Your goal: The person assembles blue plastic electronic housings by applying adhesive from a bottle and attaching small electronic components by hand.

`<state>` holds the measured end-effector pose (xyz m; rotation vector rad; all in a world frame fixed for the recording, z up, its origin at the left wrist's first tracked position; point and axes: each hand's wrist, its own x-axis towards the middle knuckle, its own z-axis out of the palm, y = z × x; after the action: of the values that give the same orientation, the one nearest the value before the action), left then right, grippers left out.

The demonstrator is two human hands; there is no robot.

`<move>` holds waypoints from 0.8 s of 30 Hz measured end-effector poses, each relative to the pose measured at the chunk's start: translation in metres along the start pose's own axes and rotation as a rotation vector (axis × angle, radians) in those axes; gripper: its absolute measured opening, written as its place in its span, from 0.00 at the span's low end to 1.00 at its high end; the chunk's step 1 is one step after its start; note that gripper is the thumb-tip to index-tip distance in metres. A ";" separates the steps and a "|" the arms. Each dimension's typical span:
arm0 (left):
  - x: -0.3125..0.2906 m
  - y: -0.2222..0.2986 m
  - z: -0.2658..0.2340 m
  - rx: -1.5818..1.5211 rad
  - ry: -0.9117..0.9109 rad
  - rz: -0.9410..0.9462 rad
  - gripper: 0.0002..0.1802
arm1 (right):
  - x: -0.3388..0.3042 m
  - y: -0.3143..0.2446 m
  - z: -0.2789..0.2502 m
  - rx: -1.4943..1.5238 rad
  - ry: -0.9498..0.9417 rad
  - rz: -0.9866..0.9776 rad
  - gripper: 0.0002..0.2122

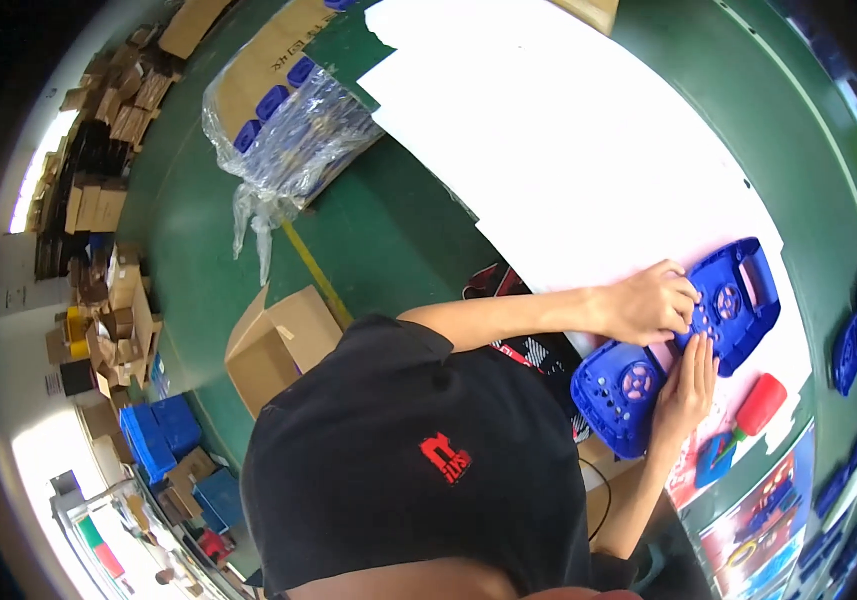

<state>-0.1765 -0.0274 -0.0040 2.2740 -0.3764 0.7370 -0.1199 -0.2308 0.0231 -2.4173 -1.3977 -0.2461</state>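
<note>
Two blue plastic housing shells lie side by side on the white-covered table. The farther shell (753, 325) has a handle-shaped opening and a round grille. The nearer shell (608, 385) has a similar grille and small holes. My left hand (648, 303) is closed, its curled fingers at the inner edge of the farther shell; whatever they pinch is hidden. With fingers stretched out, my right hand (686, 390) rests its fingertips on the same shell, close to the left fingers. Its wrist passes beside the nearer shell.
A red bottle-like thing (760, 402) with a green tip lies right of my right hand, beside a small blue part (715, 460). More blue parts (856, 335) sit on the green surface beyond. An open carton (283, 345) and a plastic-wrapped stack (313, 125) stand on the left.
</note>
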 end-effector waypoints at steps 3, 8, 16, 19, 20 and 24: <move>0.002 0.004 -0.003 0.134 -0.031 0.031 0.10 | 0.000 -0.001 -0.002 -0.044 -0.024 -0.023 0.22; 0.003 -0.004 -0.005 0.111 -0.008 0.108 0.08 | 0.001 -0.003 -0.001 0.005 -0.010 0.011 0.26; 0.009 -0.003 -0.017 0.108 -0.010 0.058 0.08 | 0.010 -0.008 -0.004 -0.009 -0.010 0.057 0.26; 0.010 -0.002 -0.016 0.094 -0.037 0.054 0.07 | 0.008 -0.009 -0.010 -0.039 -0.064 0.062 0.24; 0.010 -0.002 -0.016 0.092 -0.044 0.040 0.07 | 0.007 -0.009 -0.011 -0.049 -0.074 0.059 0.24; 0.012 0.010 -0.013 0.150 -0.073 -0.011 0.05 | 0.000 -0.010 -0.006 -0.126 -0.110 0.048 0.27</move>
<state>-0.1770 -0.0256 0.0158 2.4474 -0.3530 0.6993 -0.1280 -0.2281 0.0304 -2.5996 -1.4065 -0.1973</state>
